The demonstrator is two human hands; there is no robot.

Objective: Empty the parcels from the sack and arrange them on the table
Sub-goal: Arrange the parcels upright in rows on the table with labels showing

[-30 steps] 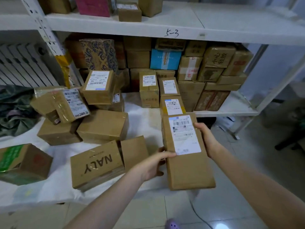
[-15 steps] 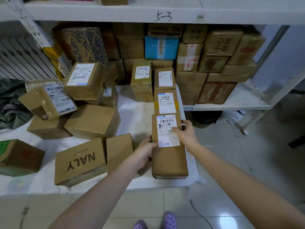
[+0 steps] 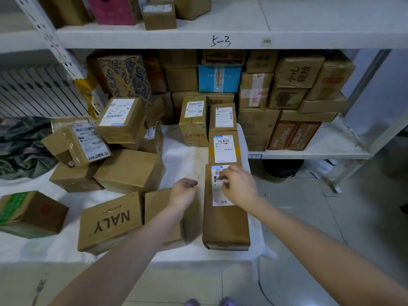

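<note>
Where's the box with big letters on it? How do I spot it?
Look at the white-covered table below the shelves. Near its front edge, left of the person's left hand, lies a brown box. Only it has NALY printed in big black letters.

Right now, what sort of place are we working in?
Probably a parcel depot or courier pickup point: labelled cartons piled on the table, metal shelving packed with more boxes, and a handwritten shelf code, 5-3.
</note>
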